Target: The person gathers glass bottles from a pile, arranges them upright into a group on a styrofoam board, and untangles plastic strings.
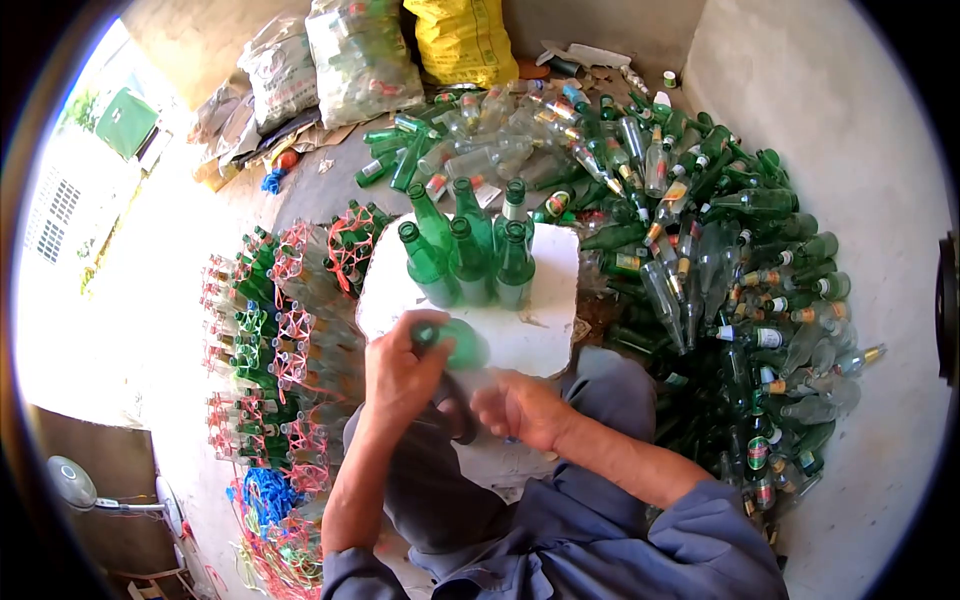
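Observation:
My left hand (405, 365) is wrapped round a green glass bottle (462, 345), which is held tilted above the near part of a white board (545, 275). Just right of the bottle is my right hand (522, 405), its fingers blurred by motion and curled; whether they hold anything is unclear. Behind my hands, several green bottles (470, 250) stand upright in a close group on the board.
A large heap of loose bottles (700, 250) curves round the back and right. Bottles tied with red string (300, 345) stand at the left, near blue and coloured string (270, 495). Filled sacks (365, 65), a yellow sack (462, 40) and a fan (72, 483) are farther off.

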Motion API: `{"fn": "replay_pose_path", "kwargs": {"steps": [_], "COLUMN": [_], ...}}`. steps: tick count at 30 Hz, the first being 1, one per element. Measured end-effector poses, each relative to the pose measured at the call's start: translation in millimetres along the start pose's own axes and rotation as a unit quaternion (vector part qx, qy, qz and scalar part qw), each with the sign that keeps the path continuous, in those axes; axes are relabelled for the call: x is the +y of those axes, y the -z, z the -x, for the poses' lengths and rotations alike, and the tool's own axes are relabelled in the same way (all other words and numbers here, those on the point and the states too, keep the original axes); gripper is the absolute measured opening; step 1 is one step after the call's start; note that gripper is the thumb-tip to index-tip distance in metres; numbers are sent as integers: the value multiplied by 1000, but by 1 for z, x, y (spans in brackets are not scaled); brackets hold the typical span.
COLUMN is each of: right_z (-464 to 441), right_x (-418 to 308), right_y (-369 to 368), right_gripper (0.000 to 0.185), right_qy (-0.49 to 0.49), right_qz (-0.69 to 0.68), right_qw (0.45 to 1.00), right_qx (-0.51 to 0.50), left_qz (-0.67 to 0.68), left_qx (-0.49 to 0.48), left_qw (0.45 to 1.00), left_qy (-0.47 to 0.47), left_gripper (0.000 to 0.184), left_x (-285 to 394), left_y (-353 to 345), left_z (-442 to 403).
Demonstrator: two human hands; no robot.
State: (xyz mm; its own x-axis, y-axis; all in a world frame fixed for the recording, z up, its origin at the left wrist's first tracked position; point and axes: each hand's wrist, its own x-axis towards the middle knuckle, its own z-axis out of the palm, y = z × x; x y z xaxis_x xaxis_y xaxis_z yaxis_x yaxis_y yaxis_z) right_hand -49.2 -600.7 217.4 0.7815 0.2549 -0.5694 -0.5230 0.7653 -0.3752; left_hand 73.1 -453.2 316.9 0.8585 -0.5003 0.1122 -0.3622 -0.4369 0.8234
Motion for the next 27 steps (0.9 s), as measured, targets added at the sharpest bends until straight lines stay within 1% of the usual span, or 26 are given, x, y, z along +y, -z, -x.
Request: {"fn": "replay_pose_path", "kwargs": {"steps": [2,4,6,8,9,12,15,19,22,25,27], "right_z": [0,1,2,2,3,8,10,10,11,12,11], "right_x": [4,6,8,9,9,6,5,6,6,7,8], "right_y": [2,5,8,9,10,4,1,-1,-4,-6,-5], "right_gripper": [36,31,27,26,26,28,30,31,30,28,26], "right_qy": [-4,-4,0,3,5,4,3,9,17,20,23], "right_qz": [-8,-19,-36,-35,-35,-20,-10,6,22,23,20], "right_qw": [1000,999,999,999,999,1000,1000,1000,999,999,999], "right_qx": [17,29,35,19,12,12,23,27,34,37,24], "left_qz": [23,12,32,54,42,56,70,66,34,16,65], "left_qx": [46,71,92,109,117,140,148,163,166,180,178], "left_qw": [999,997,995,991,991,987,985,982,983,982,979], "left_qy": [-9,4,28,49,54,55,61,65,73,59,68], "left_gripper": [20,18,16,14,13,14,15,16,16,16,14], "left_x": [-9,-19,-27,-33,-37,-49,-62,-60,-57,-61,-56], "left_y": [2,6,9,10,9,5,2,-1,-5,-6,-8], "left_z": [-9,-19,-25,-30,-33,-38,-44,-47,-50,-54,-54]}}
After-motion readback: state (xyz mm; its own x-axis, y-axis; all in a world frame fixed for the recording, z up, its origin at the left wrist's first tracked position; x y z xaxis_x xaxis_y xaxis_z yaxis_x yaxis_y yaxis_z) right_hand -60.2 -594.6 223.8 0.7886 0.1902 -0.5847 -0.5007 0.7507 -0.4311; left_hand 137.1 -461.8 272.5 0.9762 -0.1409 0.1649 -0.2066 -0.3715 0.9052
